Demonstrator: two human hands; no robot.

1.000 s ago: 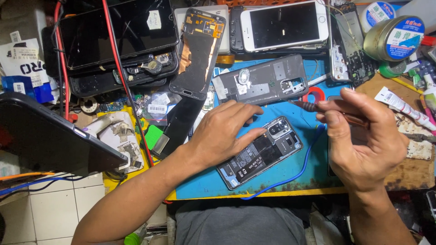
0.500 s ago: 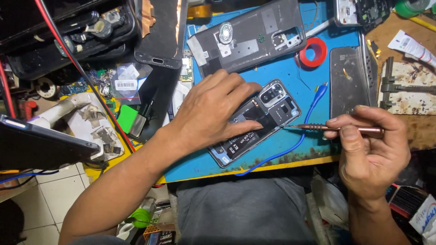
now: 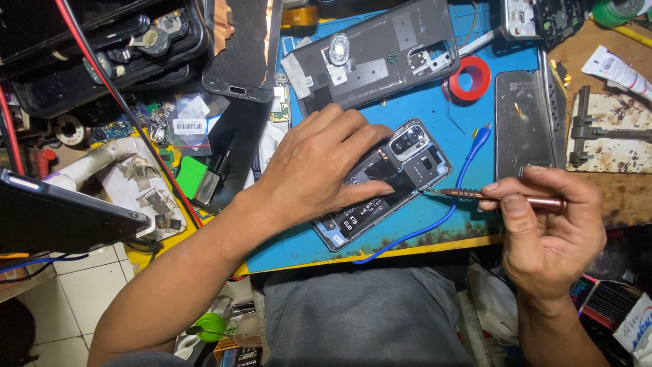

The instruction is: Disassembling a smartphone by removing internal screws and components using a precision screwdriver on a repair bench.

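Left hand [image 3: 326,166]: palm down, fingers spread, pressing the opened smartphone [image 3: 401,173] onto the blue work mat [image 3: 435,109].
Right hand [image 3: 543,231]: fingers pinched around a copper-coloured screwdriver [image 3: 502,198], tip touching the phone's right edge.

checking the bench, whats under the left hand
The left hand presses on an opened phone lying on the blue mat. Its camera end and lower corner show; the middle is covered.

Blue mat [image 3: 414,234], red tape roll [image 3: 470,78], copper-brown screwdriver [image 3: 506,199].
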